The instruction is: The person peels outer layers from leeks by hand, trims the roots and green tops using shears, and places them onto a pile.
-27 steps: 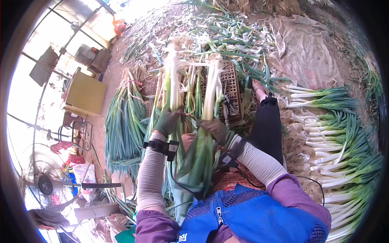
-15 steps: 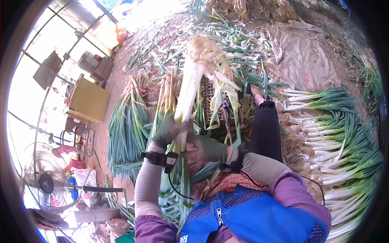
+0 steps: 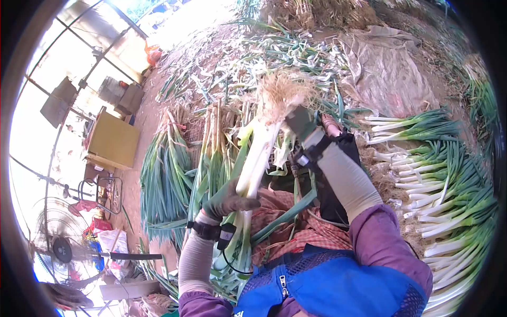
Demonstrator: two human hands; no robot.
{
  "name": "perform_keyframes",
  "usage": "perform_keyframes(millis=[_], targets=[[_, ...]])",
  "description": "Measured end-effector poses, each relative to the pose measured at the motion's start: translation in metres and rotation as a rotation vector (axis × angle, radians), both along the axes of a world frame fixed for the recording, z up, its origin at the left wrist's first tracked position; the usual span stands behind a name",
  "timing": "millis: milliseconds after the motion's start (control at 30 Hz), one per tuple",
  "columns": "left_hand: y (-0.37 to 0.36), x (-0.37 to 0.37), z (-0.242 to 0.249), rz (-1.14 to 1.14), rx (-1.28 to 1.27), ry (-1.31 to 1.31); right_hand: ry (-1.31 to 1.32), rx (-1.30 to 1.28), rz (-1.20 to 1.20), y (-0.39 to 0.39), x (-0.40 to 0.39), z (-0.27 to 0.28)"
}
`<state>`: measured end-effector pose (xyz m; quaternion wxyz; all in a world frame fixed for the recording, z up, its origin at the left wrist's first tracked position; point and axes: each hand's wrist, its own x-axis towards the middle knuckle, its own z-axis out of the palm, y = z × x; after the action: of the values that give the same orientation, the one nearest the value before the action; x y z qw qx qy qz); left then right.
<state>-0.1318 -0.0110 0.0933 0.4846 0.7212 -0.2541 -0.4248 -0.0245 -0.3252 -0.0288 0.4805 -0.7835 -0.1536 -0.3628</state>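
My left hand, in a dark glove, is wrapped around the lower shafts of a few thick green onions. They are held tilted up, with bushy tan roots at the far end and green leaves hanging below the hand. My right hand, also gloved, is at their root end, its fingers closed against the stalks beside the roots. Part of those fingers is hidden. Peeled pale leaf strips hang beside the white shafts. A long green leaf lies across my lap.
Bundled untrimmed green onions lie at left. Rows of cleaned green onions line the right side. Leaf scraps cover the ground ahead, near a brown sack cloth. A fan and a yellow box stand at left.
My right hand has moved from near my left hand up to the root end. The green onions have swung slightly right and down, still held in my left hand. A green leaf now crosses my lap.
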Motion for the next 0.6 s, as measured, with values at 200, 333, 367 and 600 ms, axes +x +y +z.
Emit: perform_keyframes(millis=[200, 333, 367, 600], targets=[[-0.006, -0.01, -0.015, 0.177, 0.064, -0.177, 0.175, -0.171, -0.251, -0.07, 0.006, 0.011], [-0.009, -0.013, -0.031, 0.189, 0.245, -0.516, 0.344, -0.205, -0.428, -0.104, -0.007, 0.014], [-0.009, -0.017, -0.032, 0.17, 0.307, -0.64, 0.389, -0.185, -0.483, -0.117, -0.011, 0.016], [0.019, -0.057, -0.078, 0.272, 0.557, -0.856, 0.498, -0.044, 0.01, -0.137, -0.066, 0.107]])
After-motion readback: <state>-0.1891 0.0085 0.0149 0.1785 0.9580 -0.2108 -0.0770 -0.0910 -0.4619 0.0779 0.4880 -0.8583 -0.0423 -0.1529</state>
